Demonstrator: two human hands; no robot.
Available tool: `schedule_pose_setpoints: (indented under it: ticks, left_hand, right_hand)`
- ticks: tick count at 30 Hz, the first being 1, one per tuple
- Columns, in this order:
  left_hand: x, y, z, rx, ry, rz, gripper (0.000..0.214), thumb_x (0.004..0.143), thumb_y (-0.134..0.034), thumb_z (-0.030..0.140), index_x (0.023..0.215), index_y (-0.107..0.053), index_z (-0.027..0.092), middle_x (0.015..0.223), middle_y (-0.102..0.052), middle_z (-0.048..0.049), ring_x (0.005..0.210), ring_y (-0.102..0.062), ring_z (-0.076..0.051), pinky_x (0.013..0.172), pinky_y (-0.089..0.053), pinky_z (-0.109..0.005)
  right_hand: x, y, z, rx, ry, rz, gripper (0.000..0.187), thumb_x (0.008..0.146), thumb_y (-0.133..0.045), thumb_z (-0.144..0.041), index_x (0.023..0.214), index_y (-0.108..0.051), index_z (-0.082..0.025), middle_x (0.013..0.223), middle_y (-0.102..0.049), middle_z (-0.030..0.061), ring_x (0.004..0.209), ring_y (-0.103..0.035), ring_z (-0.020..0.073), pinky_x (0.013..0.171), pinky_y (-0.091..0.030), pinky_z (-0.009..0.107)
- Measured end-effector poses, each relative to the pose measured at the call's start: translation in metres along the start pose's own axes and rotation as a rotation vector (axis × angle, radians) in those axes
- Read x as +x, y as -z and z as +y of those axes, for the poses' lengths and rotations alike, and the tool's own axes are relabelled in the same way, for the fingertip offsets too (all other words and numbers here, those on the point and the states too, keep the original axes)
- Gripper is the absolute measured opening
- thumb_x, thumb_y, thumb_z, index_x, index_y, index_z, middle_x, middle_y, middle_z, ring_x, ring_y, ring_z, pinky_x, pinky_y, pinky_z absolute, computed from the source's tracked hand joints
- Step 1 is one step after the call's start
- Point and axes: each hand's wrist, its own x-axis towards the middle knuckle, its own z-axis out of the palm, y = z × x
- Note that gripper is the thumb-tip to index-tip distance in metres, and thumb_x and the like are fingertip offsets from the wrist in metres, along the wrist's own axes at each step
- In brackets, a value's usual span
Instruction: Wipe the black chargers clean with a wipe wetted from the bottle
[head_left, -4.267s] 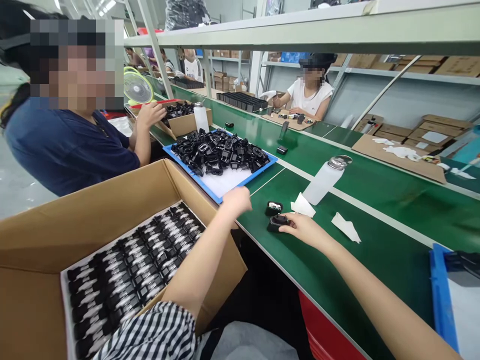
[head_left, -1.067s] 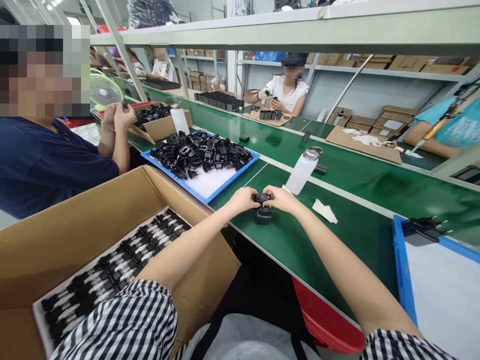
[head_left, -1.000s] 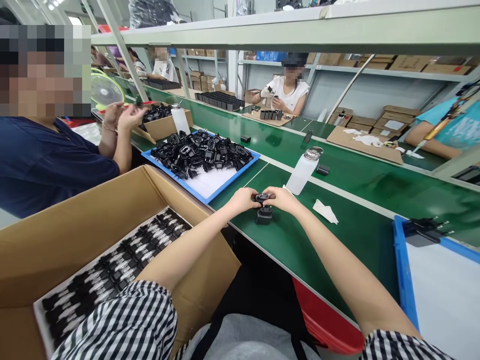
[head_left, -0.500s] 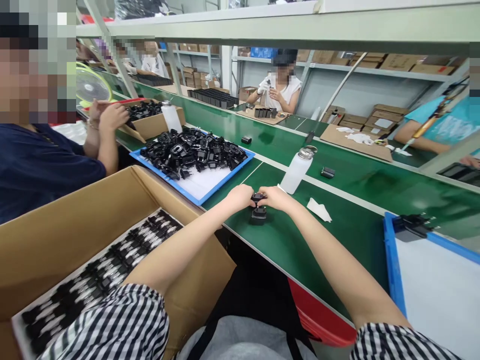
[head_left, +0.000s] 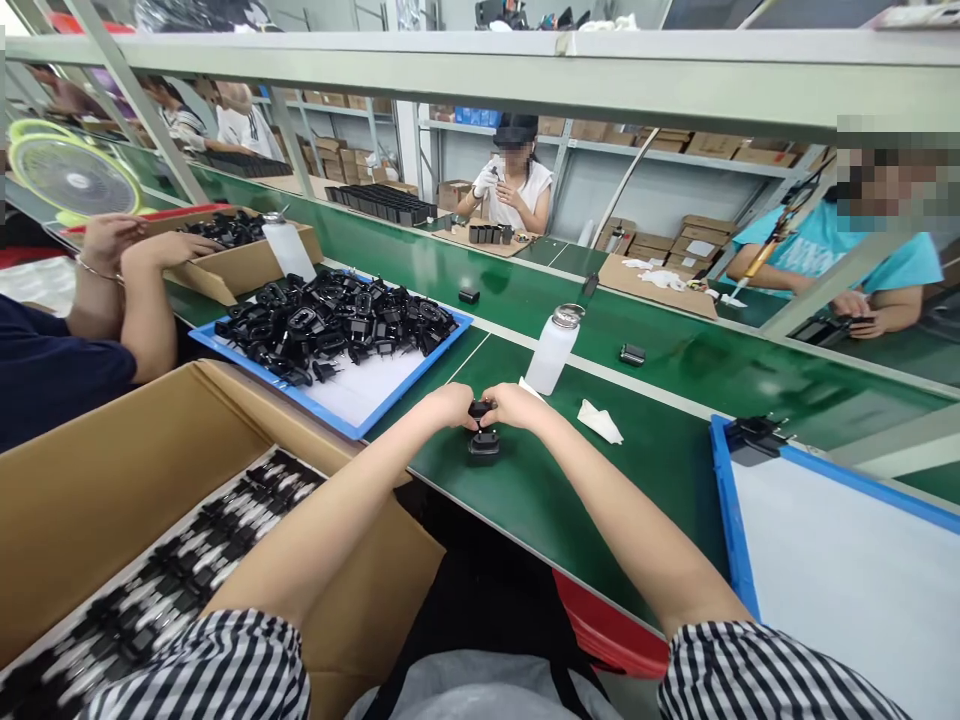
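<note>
Desk [head_left: 645,470], green, runs past a cardboard box [head_left: 97,480] and a blue tray [head_left: 358,388] of loose plugs. The left hand [head_left: 448,405] and right hand [head_left: 514,405] both pinch one black plug adapter [head_left: 480,408] just above a second adapter [head_left: 484,445] lying on the desk; such a slight fingertip grip could let it slip off the near edge

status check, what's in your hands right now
Left hand and right hand both pinching a small black plug. Second plug on the green belt just below. Bottle and tissue close by, not blocking.
</note>
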Motion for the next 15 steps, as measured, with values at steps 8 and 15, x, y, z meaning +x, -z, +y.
schedule_pose_setpoints:
  ticks: [8, 15]
  left_hand:
    - [0.000, -0.026, -0.018, -0.305, -0.147, 0.231, 0.054, 0.056, -0.057, 0.038, 0.106, -0.047, 0.018, 0.102, -0.054, -0.0041, 0.083, -0.052, -0.017, 0.067, -0.039, -0.021]
    - [0.008, -0.030, -0.016, -0.395, -0.122, 0.214, 0.036, 0.058, -0.056, 0.029, 0.094, -0.055, 0.022, 0.096, -0.057, -0.0007, 0.083, -0.052, -0.017, 0.071, -0.038, -0.022]
  right_hand:
    - [-0.043, 0.061, 0.096, -0.072, -0.563, -0.065, 0.026, 0.052, -0.066, -0.018, 0.077, -0.058, -0.012, 0.077, -0.057, 0.0101, 0.069, -0.054, 0.0257, 0.059, -0.042, 0.032]
    - [-0.045, 0.083, 0.234, -0.164, -0.985, 0.268, 0.049, 0.058, -0.056, -0.012, 0.105, -0.044, -0.008, 0.102, -0.045, 0.0221, 0.093, -0.045, 0.0323, 0.067, -0.040, 0.039]
